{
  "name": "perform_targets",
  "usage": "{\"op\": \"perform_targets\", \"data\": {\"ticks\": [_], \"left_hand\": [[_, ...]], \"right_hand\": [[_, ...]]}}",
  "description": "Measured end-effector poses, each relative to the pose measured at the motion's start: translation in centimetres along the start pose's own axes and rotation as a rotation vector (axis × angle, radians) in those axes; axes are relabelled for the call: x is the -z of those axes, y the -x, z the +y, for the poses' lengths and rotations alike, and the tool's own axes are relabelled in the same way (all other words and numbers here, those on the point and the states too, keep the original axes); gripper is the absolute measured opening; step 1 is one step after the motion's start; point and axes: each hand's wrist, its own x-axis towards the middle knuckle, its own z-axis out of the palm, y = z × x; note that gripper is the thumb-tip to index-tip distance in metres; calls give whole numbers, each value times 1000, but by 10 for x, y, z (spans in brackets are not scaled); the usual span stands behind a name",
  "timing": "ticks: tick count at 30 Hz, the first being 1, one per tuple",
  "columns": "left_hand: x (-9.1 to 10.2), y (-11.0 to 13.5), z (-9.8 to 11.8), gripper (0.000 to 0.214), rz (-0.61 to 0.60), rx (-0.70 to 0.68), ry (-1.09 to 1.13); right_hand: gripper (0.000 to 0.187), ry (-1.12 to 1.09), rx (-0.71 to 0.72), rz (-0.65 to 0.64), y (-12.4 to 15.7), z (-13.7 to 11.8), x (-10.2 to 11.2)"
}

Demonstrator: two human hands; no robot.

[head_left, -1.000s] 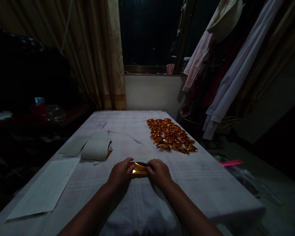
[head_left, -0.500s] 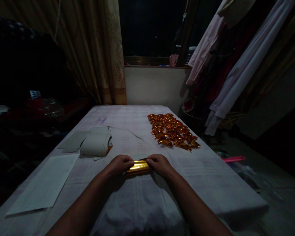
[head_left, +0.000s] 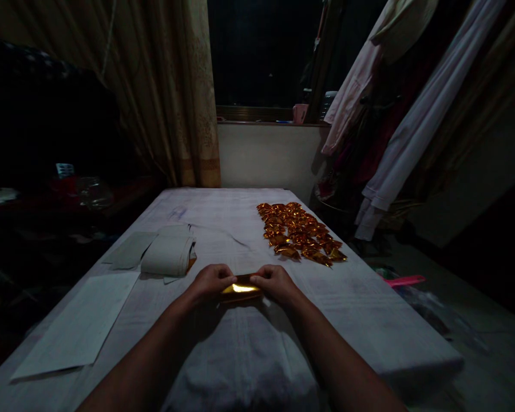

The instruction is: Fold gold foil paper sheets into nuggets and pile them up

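Note:
A sheet of shiny gold foil paper point(head_left: 242, 290), partly folded or rolled, is held low over the near middle of the table. My left hand point(head_left: 214, 281) pinches its left end, thumb on top. At the opposite end my right hand point(head_left: 275, 284) grips it the same way. The fingers beneath the paper are hidden. Beyond and to the right lie many folded gold foil pieces point(head_left: 298, 233), grouped together on the cloth. To the left of my hands sits a curled stack of pale-backed paper point(head_left: 165, 254) with a bit of gold showing at its edge.
A white-clothed table point(head_left: 352, 320) fills the foreground. On its left lies a flat white sheet point(head_left: 79, 326). Clothes point(head_left: 395, 143) hang at the right, past the table edge. A pink handle point(head_left: 405, 281) lies low beside the table. Behind are a curtain point(head_left: 189, 97) and a pink cup point(head_left: 300, 113) on the sill.
The gold paper has changed shape between my hands, its upper edge now darker and bent. Both hands still hold its ends. The camera view has shifted slightly.

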Motion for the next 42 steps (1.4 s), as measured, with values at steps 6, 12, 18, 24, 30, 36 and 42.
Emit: {"op": "perform_targets", "data": {"ticks": [6,12,18,24,30,36,42], "left_hand": [[8,-4,6,26,34,-43,-29],[17,-4,7,30,30,-81,39],[23,-2,4,41,96,-96,89],[25,-2,2,40,213,-112,116],[26,0,8,30,311,-150,98],[56,-1,17,22,530,-168,44],[113,4,39,19,946,-276,-42]], "right_hand": [[34,-60,40,-71,-7,-12,8],[29,-109,51,-140,-10,-22,17],[35,-162,70,-50,-17,-24,19],[35,-213,82,66,-21,-29,18],[40,-249,95,166,-21,-34,16],[48,-272,113,350,-25,-29,26],[53,-252,171,449,-26,-23,27]]}}
